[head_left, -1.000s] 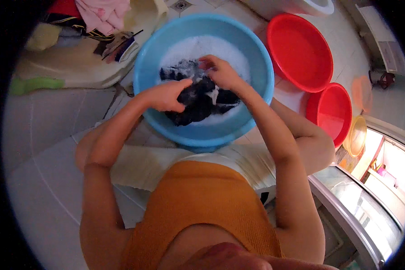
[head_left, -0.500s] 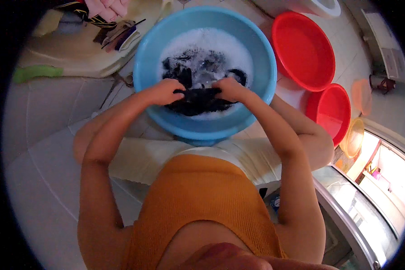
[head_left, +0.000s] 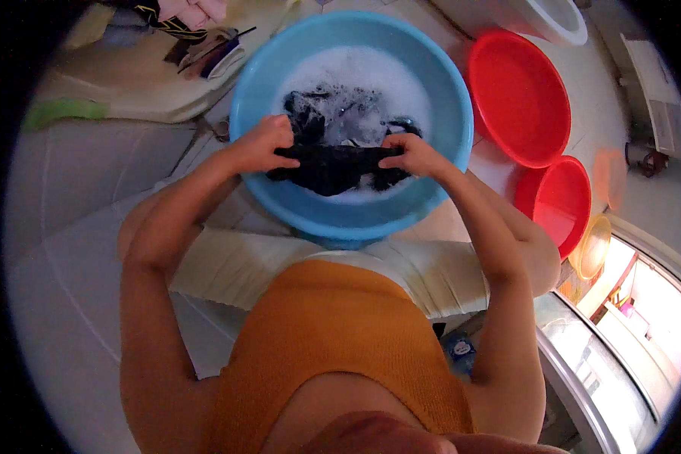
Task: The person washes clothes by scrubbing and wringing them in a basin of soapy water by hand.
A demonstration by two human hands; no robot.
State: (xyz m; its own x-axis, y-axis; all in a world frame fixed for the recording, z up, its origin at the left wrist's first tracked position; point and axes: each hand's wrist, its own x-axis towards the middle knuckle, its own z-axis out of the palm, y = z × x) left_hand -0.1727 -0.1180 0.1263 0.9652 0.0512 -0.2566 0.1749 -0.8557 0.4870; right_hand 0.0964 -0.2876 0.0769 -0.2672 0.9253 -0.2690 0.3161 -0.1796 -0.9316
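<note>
A wet black cloth is stretched between my hands over the near half of a large round blue basin. Its left end is pinched in my left hand, thumb pointing inward. On the other side my right hand grips the opposite end between thumb and fingers. White suds float on the water beyond, and more dark wet fabric lies soaking among them. Whether the cloth's lower edge touches the water I cannot tell.
Two red basins, one large and one smaller, stand at the right, with a yellow basin beside them. Clothes including a pink garment lie on a cream-coloured surface at the upper left. A white tub is at the upper right.
My hands have moved apart and risen slightly, pulling the black cloth wider and tauter between them. The whole view has shifted a little.
</note>
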